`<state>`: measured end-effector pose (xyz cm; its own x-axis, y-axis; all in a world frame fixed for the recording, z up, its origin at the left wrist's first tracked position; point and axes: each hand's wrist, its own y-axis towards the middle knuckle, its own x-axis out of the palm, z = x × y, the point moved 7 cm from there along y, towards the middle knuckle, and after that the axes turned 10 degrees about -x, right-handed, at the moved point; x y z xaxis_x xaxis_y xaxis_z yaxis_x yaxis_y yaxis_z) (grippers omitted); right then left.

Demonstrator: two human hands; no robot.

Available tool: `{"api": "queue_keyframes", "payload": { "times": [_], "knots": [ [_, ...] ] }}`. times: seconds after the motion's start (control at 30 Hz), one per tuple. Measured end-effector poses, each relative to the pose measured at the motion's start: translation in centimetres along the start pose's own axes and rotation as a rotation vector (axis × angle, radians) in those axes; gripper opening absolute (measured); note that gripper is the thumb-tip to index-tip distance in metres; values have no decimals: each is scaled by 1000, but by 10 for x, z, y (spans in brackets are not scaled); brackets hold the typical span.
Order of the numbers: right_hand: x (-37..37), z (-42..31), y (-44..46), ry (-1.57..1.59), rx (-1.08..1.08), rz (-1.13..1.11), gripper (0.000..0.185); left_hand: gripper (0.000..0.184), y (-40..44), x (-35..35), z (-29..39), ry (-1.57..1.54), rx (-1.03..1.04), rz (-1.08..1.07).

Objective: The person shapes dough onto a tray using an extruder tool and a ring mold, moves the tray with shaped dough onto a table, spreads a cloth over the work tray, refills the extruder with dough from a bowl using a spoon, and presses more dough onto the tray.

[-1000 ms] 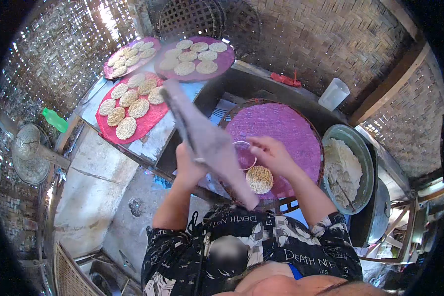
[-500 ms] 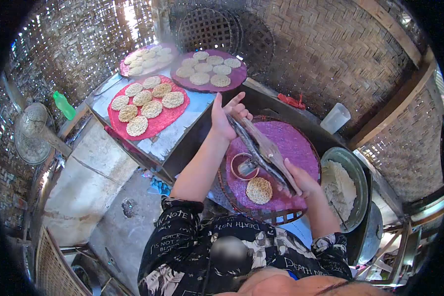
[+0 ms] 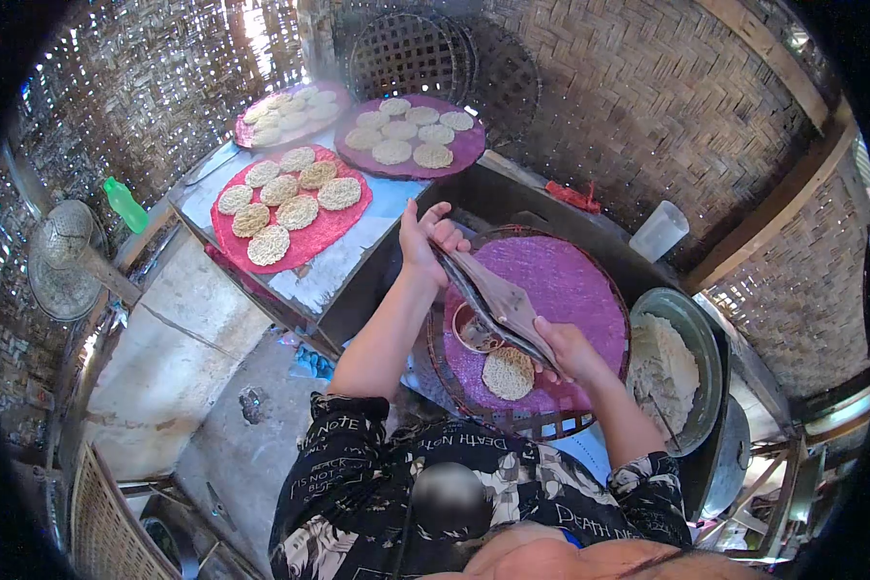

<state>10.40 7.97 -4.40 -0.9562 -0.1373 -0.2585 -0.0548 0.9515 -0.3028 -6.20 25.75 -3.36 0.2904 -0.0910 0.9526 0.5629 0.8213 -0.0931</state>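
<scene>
Half a second before, the flat grey piece [image 3: 503, 292] already lay slanting between the two hands; now it is turned a little, so that more of its broad face is seen beside its dark edge. One second before, the right hand [image 3: 572, 354] had its fingers at the thin ring [image 3: 454, 332]; now these fingers are clamped on the lower end of the piece, thumb above. The left hand [image 3: 423, 246] has its fingers apart, some of them bent, and the upper end of the piece meets its palm without the fingers closing around it.

The ring stands on the purple cloth [image 3: 565, 271], to the left of the right fingers and lower than the left ones, partly behind the piece. Something dull is inside it; I cannot tell what. For the work in hand, I judge that the ring is left free while the piece occupies both hands.

Just below the ring, left of the right fingers, lies one strand-textured cake [image 3: 507, 374]. To the right of these same fingers is the basin [image 3: 719, 362] with pale contents. Left of the left fingers, a red cloth [image 3: 353, 215] carries more cakes on the surface [image 3: 298, 287].
</scene>
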Motion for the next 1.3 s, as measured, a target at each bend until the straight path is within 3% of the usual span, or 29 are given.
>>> {"api": "queue_keyframes", "payload": {
  "times": [0.37, 0.43, 0.53, 0.57, 0.63, 0.67, 0.7, 0.77, 0.83, 0.93, 1.0, 1.03, 1.13, 1.17, 1.3],
  "knots": [
    [-13, -7, 15, -349, -301, 258, 45, 52, 14, 21, 11, 41, 12, -166],
    [-15, -6, 15, -313, -327, 263, 43, 55, 11, 32, 11, 47, -35, -313],
    [-12, -1, 7, -128, -196, 231, 40, 59, 2, 46, -2, 20, -83, -195],
    [-10, 2, 4, -46, -125, 212, 39, 59, 3, 35, -13, 176, -189, -115],
    [-11, 2, 7, -89, -331, 215, 36, 60, 11, -15, -39, 497, -399, 50],
    [-12, 1, 7, -107, -434, 219, 35, 58, 25, -56, -50, 772, -265, 136],
    [-12, 3, 5, -106, -405, 221, 34, 57, 38, -97, -60, 1043, -125, 220],
    [-14, 5, -2, -101, -341, 226, 34, 54, 45, -142, -72, 1376, -184, 112],
    [-16, 3, -8, -75, -343, 260, 33, 53, 34, -137, -75, 1488, -218, 76],
    [-20, 6, -20, -22, -364, 347, 32, 54, -12, -68, -67, 1589, -167, 108],
    [-25, 9, -32, 46, -349, 404, 32, 57, -26, -45, -63, 1998, -40, 65],
    [-28, 7, -42, 93, -324, 423, 32, 57, -41, -25, -60, 2039, -150, 208],
    [-36, 7, -64, 205, -304, 496, 32, 52, -64, 23, -61, 2051, 49, 42],
    [-38, 5, -71, 222, -309, 520, 34, 40, -70, 45, -61, 2138, 104, -42],
    [-36, -4, -93, 301, -383, 555, 39, 38, -101, 116, -76, 2249, 866, -239]
  ]
}}
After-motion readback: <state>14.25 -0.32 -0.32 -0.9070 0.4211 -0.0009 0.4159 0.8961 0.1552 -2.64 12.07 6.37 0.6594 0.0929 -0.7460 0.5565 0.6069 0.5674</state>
